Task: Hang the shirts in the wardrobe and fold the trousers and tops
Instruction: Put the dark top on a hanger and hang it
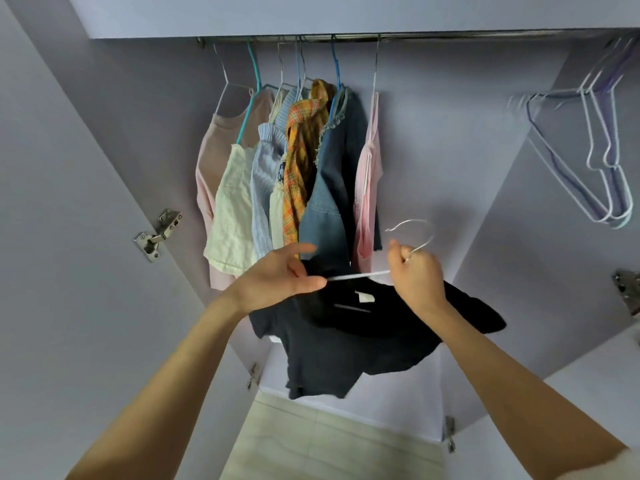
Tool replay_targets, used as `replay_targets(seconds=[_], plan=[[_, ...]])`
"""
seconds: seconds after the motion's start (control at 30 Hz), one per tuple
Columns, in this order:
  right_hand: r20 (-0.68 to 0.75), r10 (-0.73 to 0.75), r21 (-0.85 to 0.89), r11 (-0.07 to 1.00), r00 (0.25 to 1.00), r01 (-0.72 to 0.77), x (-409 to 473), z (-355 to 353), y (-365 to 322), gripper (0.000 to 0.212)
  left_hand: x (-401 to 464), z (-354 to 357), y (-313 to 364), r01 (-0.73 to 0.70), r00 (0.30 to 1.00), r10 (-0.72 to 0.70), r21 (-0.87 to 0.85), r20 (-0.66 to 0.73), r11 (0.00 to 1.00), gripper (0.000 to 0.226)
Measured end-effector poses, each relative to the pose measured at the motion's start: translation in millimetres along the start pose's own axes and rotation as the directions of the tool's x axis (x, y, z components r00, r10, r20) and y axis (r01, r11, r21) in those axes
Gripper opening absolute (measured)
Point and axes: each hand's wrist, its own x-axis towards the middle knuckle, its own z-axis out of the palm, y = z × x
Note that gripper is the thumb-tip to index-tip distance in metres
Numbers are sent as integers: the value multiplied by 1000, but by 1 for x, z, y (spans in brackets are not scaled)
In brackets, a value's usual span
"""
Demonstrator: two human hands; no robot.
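Bare forearms; pale sleeve edge [620, 462], lower right.

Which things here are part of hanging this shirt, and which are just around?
In use: dark shirt, white hanger, right hand, left hand, wardrobe rail.
Just around: hung clothes, spare hangers, door hinge.
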Motion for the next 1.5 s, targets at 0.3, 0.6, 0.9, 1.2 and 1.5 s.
replay_targets(seconds=[0.3, 0.6, 0.9, 1.2, 1.5], plan=[[-90, 361, 340, 887, 928, -312, 11, -17, 14, 53, -2, 8, -66, 219, 950, -196, 69, -244, 973, 81], [-128, 295, 183, 945, 947, -270, 12, -42, 34, 55, 14, -7, -73, 146, 770, -221, -171, -599, 974, 23], [139, 221, 74, 970, 965, -233, 22, -37, 11, 58, 27, 37, -10, -274, 874, 389, 364, -291, 890, 49], [491, 139, 46, 982, 860, -185, -1, -94, 37, 26, 46, 56, -12, -339, 856, 457, 405, -241, 849, 21], [436, 323, -474, 876, 840, -91, -46, -121, 89, 13, 74, 72, -25, -252, 959, 274, 218, -74, 943, 19]])
